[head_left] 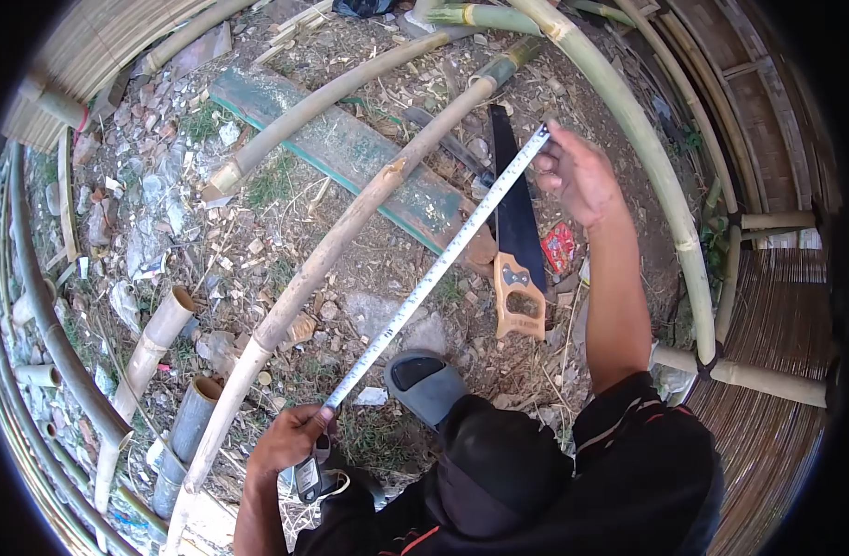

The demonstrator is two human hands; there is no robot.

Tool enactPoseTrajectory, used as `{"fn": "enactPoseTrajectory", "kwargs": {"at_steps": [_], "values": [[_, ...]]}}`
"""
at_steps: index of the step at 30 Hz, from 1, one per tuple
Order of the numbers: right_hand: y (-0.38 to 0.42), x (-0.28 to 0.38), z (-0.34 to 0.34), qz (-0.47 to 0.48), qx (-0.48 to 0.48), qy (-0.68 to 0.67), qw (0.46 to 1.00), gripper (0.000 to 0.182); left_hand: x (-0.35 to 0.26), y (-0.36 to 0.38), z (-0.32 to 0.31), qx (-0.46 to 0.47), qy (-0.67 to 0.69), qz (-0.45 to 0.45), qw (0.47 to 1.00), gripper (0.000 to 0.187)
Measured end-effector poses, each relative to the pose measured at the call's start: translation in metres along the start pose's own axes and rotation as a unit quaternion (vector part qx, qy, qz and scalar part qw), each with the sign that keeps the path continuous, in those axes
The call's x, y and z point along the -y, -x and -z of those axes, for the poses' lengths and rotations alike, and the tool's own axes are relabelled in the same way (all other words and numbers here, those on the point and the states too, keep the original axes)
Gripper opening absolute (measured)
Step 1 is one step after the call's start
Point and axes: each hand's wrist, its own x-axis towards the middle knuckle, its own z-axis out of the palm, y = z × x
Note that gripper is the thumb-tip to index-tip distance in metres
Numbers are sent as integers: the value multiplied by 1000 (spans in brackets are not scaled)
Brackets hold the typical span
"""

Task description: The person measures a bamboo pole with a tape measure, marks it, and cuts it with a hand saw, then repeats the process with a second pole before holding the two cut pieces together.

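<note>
Nearest the camera, the left hand is closed around the small dark case of a tape measure, thumb on top, low in the frame beside the person's black-clothed knee. From that case the white metal measuring tape runs taut and straight, up and to the right, above the littered ground. Just left of the tape, and roughly parallel to it, lies a long pale brown bamboo pole, its near end beside the left hand and a split, splintered spot showing about two thirds of the way up. A grey rubber sandal sits on the dirt just right of the tape's lower stretch. Farther on, a handsaw with a black blade and light wooden handle lies on the ground under the tape's upper half, with a small red wrapper just beside it. At the far end, the right hand pinches the tip of the tape between thumb and fingers, arm stretched out. Beyond lie a green painted plank and a thick green bamboo culm arcing past the right hand.
</note>
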Motion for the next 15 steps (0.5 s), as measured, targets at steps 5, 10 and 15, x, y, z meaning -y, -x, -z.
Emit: {"fn": "enactPoseTrajectory", "kwargs": {"at_steps": [5, 10, 15], "values": [[39, -68, -51, -120, 28, 185, 975, 65, -67, -2, 19, -70, 31, 13, 997, 53], [65, -153, -110, -174, 102, 87, 976, 43, -127, -29, 35, -89, -59, -2, 994, 55], [38, -170, -127, -105, 54, 13, 993, 25, -155, -59, 40, -82, -44, -5, 996, 53]]}}
